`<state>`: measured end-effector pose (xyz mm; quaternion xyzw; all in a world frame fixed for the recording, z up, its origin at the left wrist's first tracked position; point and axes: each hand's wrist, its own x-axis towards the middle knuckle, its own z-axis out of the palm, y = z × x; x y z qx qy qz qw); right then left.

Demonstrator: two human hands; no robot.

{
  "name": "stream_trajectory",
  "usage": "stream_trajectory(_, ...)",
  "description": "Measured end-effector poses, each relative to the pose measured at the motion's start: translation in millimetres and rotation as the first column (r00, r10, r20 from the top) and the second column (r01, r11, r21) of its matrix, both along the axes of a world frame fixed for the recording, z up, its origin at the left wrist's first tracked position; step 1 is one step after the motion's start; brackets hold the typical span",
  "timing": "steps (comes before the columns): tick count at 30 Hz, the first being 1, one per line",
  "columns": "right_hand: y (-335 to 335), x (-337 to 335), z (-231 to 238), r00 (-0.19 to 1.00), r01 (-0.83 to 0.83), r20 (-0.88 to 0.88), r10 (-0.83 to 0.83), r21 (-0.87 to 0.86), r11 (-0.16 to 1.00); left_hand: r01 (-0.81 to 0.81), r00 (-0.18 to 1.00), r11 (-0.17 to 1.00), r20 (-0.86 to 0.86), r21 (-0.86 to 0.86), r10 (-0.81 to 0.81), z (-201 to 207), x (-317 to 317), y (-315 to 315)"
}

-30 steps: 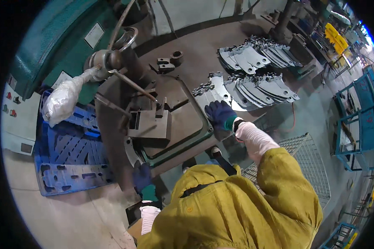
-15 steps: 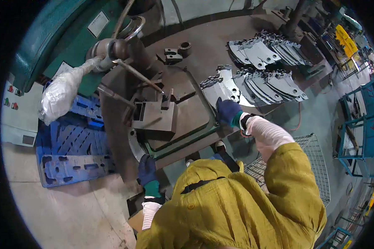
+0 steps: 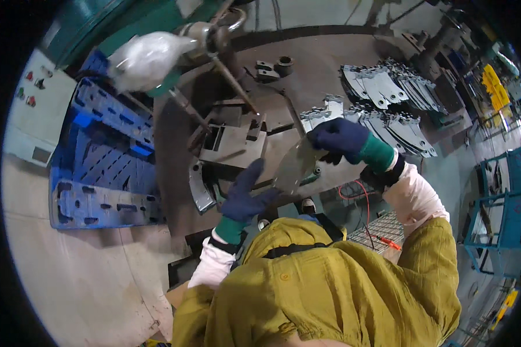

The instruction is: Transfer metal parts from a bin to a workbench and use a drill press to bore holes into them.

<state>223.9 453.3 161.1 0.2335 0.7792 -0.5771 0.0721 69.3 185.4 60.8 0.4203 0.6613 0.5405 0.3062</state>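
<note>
My right hand (image 3: 342,140), in a dark blue glove with a green cuff, grips the upper end of a thin curved metal plate (image 3: 295,168). This plate is tilted in the air over the near edge of the bench, somewhat blurred. My left hand (image 3: 246,196), gloved alike, has its thumb and fingers spread beside the plate's lower end; whether it touches the plate I cannot tell. Left of that hand, another curved metal plate (image 3: 200,186) lies at the bench edge. Beyond my hands sits a grey steel block fixture (image 3: 234,141) under the machine.
Stacks of curved metal plates (image 3: 382,87) lie on the bench's right side. A plastic-wrapped machine part (image 3: 147,61) juts out at upper left, above blue pallets (image 3: 107,202). A wire basket (image 3: 382,231) and an orange-ended red cable (image 3: 369,208) are at right; blue racks (image 3: 503,196) stand farther off.
My right hand has lifted a curved plate off the near pile and brought it toward me. My left hand has left the plate at the bench edge, moving right and spreading its fingers. The view has shifted.
</note>
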Motion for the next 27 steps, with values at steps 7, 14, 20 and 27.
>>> stream_trajectory(7,-47,-67,2,0.912,-0.036,-0.368,0.182,0.371,0.928,0.11,0.831,0.992,0.553,-0.063,-0.057,-14,-19,-39)
stream_trajectory(14,-71,-109,138,0.821,-0.517,-0.57,-0.025,-0.762,0.39,-0.243,0.969,0.922,-0.127,-0.301,0.214,-61,-65,-56)
stream_trajectory(20,-103,-125,174,0.92,-0.352,-0.355,-0.163,-0.935,0.051,-0.443,0.439,0.828,0.722,-0.344,0.535,-53,-98,-18)
stream_trajectory(27,-111,-131,185,0.938,-0.292,-0.267,-0.222,-0.952,-0.088,-0.41,0.442,0.848,0.74,-0.336,0.507,-62,-115,-20)
